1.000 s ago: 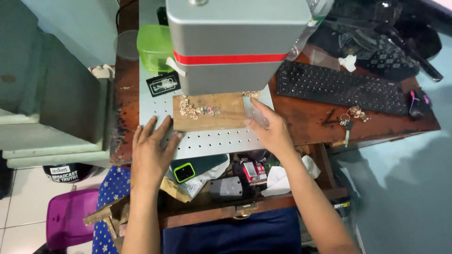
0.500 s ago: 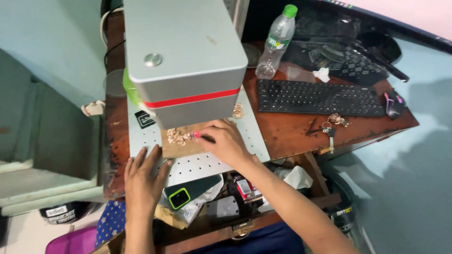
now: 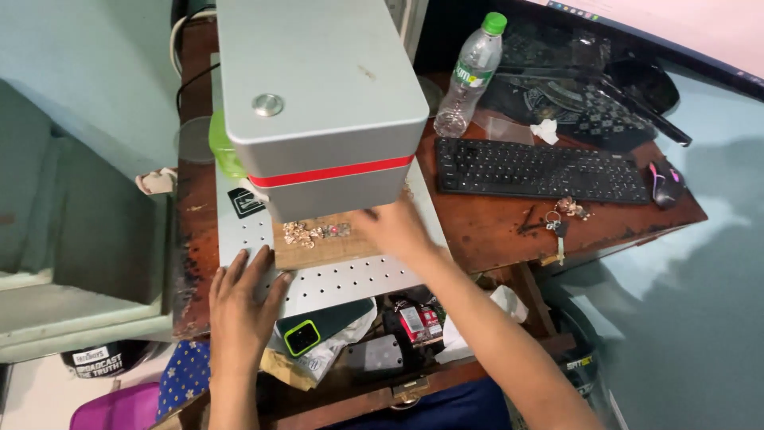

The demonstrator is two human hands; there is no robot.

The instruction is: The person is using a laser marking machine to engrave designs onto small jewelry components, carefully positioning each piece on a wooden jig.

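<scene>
Fingers [image 3: 243, 275] of left hand [image 3: 239, 306] spread flat on the perforated metal plate [image 3: 350, 279], tips touching the near-left corner of the wooden block [image 3: 322, 243]; right hand [image 3: 394, 227] blurred on the block's right end, finger state cannot tell. Block lies on the plate just under the grey box-shaped machine head [image 3: 318, 103] with a red stripe, small gold-coloured pieces [image 3: 314, 232] scattered on the block's top. Right of block: black keyboard [image 3: 537, 171], key bunch [image 3: 557, 219], mouse [image 3: 664, 179]; behind-right, plastic bottle [image 3: 471, 76]; nearer than block, phone with green-edged case [image 3: 318, 330] in the cluttered open drawer [image 3: 382, 374].
</scene>
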